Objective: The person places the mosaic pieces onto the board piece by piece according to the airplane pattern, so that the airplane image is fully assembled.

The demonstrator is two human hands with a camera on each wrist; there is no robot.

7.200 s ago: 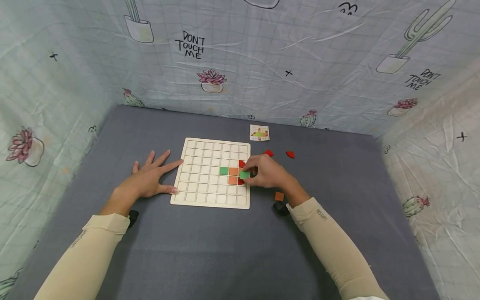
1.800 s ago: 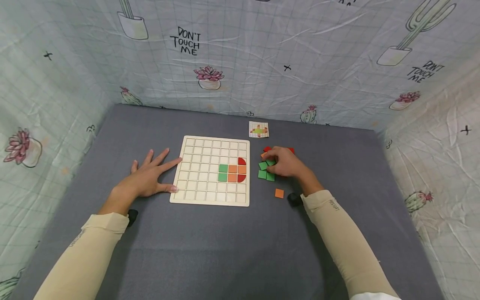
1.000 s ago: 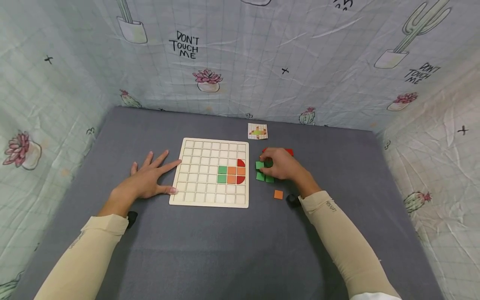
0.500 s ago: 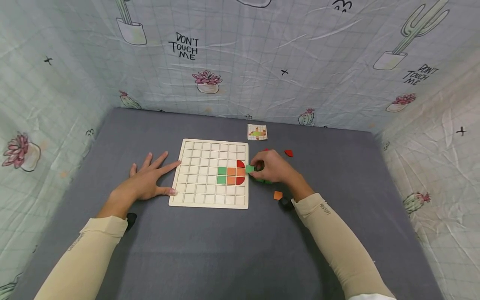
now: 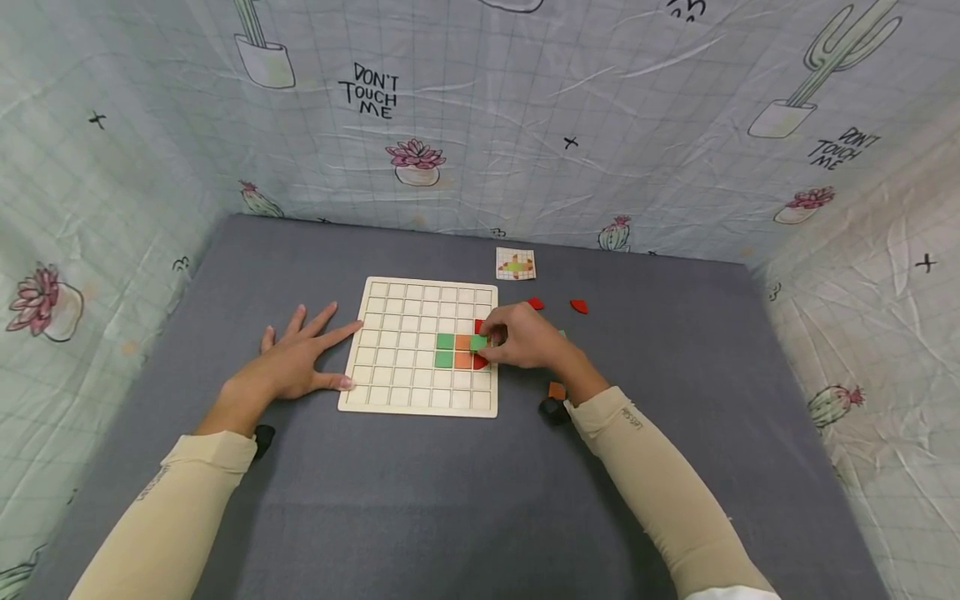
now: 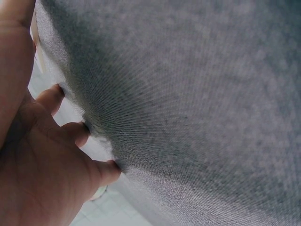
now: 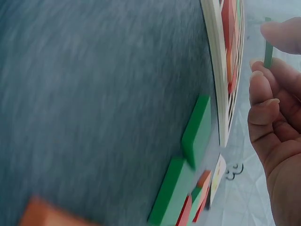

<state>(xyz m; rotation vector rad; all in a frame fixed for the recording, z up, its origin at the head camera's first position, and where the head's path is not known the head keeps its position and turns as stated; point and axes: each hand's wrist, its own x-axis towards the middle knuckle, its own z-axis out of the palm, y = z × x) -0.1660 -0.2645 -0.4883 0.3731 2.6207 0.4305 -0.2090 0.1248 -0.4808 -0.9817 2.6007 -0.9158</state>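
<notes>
board [image 5: 405, 337] is lying flat on grey woven cloth [image 5: 375, 500]: pale, wood-looking, square, rounded corners, face divided into shallow square cells. right-side cells are holding thin flat pieces: two green squares [image 5: 445, 341], one below the other; two visible orange squares [image 5: 462, 360] just right of them; two red quarter-rounds [image 5: 480, 362] in the next column. cell between the reds is being mostly covered by the held tile.

hands are working apart. right hand [image 5: 521, 335] is pinching one green tile [image 5: 477, 342] between thumb and fingertips, holding it just above the board's right side. left hand [image 5: 288, 358] is spreading its fingers, index and thumb tips touching the board's left edge, three other fingertips resting on the cloth.

loose on cloth, right of board: one orange tile [image 5: 557, 390] lying near the right cuff, two red wedges [image 5: 579, 307] lying beyond the right hand. right wrist view is showing two thick green blocks [image 7: 171, 193] beside the board; more pieces are bunching behind, can't count them. small square card [image 5: 515, 263], printed with a gridded coloured figure, is lying past the board's far right corner. wrinkled plant-print fabric [image 5: 495, 100] is hanging behind.
</notes>
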